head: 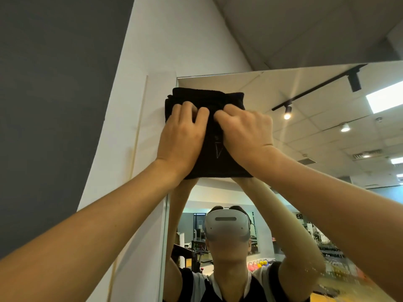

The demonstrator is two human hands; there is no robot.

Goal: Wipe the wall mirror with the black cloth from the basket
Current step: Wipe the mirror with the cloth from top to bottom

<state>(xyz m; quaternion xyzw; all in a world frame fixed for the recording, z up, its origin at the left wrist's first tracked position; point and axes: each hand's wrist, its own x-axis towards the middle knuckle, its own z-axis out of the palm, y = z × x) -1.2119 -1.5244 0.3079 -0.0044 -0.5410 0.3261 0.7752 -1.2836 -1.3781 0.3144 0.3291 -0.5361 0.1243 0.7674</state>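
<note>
A folded black cloth point(214, 159) lies flat against the top left corner of the wall mirror point(316, 131), its left edge overhanging the mirror's frame. My left hand point(182, 136) presses on the cloth's left half, fingertips curled into the fabric. My right hand point(247, 132) presses on the right half, its fingers bunched into the cloth too. Both arms reach up overhead. The mirror reflects my raised arms and a person wearing a white headset.
A white wall panel point(139, 149) borders the mirror on the left, with a dark grey wall point(50, 105) beyond it. The ceiling point(305, 27) is close above the mirror's top edge. Smears show on the glass at lower right point(340, 277).
</note>
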